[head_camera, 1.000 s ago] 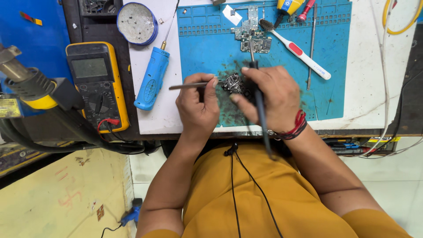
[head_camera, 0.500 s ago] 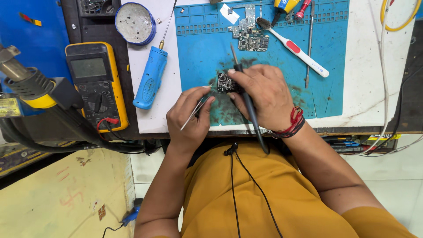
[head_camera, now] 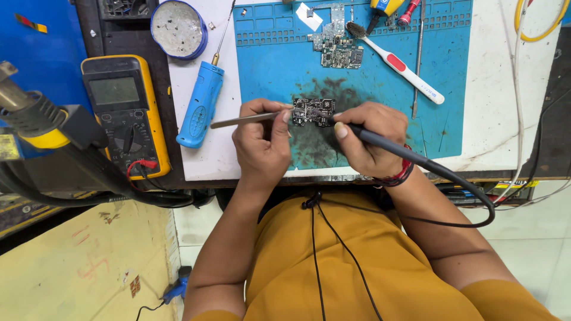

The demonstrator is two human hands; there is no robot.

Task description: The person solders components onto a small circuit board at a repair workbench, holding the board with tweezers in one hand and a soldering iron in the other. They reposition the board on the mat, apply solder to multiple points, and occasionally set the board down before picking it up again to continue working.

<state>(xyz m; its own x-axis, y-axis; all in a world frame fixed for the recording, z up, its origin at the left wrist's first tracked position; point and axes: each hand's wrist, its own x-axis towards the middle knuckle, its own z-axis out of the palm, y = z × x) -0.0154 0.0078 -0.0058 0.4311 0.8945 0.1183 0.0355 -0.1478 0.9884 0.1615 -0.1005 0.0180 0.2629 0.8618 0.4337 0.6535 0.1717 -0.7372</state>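
Observation:
A small dark circuit board [head_camera: 313, 111] lies on the blue work mat [head_camera: 279, 65], on a sooty patch. My left hand [head_camera: 262, 142] grips metal tweezers [head_camera: 238, 120] whose tips meet the board's left edge. My right hand [head_camera: 367, 138] holds a black soldering iron [head_camera: 380, 142] like a pen, its tip at the board's right side. The iron's black cable [head_camera: 464, 184] loops off to the right and back under the bench edge.
A second circuit board [head_camera: 339, 50] and a white and red toothbrush [head_camera: 398, 65] lie further back on the mat. Left of the mat are a blue screwdriver [head_camera: 199, 107], a round tin [head_camera: 177, 27] and a yellow multimeter [head_camera: 122, 113]. A hot-air gun [head_camera: 35, 119] juts in at far left.
My left hand rose back to the board and the tweezers swung level against its left edge. The right hand turned so the iron lies flatter, pointing left at the board.

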